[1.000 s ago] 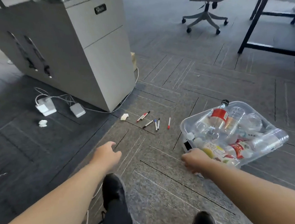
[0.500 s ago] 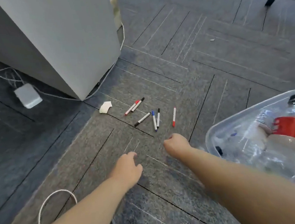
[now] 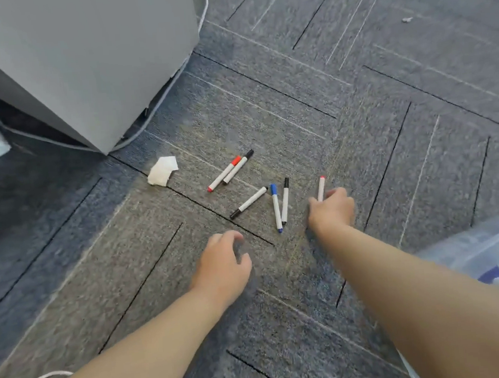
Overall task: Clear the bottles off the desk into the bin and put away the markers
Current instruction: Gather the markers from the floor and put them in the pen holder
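while reaching down to the carpet floor, closing the right hand on the red pen at the far right: fingers curled around its lower end, cap end poking out past the fingertips. cannot tell yet if lifted or just pinched against the floor. left hand low over the carpet, fingers bent and half open, holding nothing, just short of the black-tipped pen lying slanted. five more pens still down: a red one and a black one side by side and touching, nearer the grey cabinet; the slanted one below them; then a blue one and another black one leaning close like a thin v, between the two hands. small white scrap to the left of the pens, near the cabinet corner. clear bin at the right edge, blurry, bottles inside hard to make out. to do this step well, probably best to pinch each pen near its middle so no tipping, sweep the touching pairs up together, and use the left hand for the slanted pen right in front of it. good to watch for rolling, since round pens slide away on short carpet. worth keeping caps on tight and gathering all in one fist before standing.
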A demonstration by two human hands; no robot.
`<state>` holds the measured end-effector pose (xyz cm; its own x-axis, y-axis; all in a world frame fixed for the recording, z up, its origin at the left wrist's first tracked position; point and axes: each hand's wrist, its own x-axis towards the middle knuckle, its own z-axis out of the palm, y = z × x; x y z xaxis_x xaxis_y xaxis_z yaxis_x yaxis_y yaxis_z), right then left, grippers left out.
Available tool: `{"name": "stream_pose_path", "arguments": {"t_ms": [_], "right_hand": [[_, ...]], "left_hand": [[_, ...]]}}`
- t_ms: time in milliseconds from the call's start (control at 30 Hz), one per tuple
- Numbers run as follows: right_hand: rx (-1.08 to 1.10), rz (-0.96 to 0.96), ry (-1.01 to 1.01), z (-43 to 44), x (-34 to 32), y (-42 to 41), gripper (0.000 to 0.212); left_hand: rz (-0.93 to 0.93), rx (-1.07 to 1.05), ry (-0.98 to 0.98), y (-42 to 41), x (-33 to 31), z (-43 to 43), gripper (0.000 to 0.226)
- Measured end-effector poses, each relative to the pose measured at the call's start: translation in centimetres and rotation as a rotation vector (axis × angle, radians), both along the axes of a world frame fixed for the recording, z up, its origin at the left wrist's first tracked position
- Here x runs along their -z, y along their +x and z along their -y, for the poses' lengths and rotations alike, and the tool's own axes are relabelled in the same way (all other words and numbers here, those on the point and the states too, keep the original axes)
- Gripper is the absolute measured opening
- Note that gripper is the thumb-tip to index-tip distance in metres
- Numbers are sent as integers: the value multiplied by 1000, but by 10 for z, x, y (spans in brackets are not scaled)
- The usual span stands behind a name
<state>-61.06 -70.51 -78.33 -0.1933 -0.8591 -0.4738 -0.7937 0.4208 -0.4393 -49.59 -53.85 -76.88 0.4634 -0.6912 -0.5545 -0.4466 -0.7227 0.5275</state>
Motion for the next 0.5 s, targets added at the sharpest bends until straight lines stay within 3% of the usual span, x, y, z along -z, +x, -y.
{"name": "stream_pose_path", "arguments": {"t_ms": [300,500], "right_hand": [[-86,87,-40,-2,-4,22,24],[-188,66,87,-3,3,36,34]], "left_hand": [[259,154,-109,33,0,85,36],[259,331,51,47,17,106,23]]}}
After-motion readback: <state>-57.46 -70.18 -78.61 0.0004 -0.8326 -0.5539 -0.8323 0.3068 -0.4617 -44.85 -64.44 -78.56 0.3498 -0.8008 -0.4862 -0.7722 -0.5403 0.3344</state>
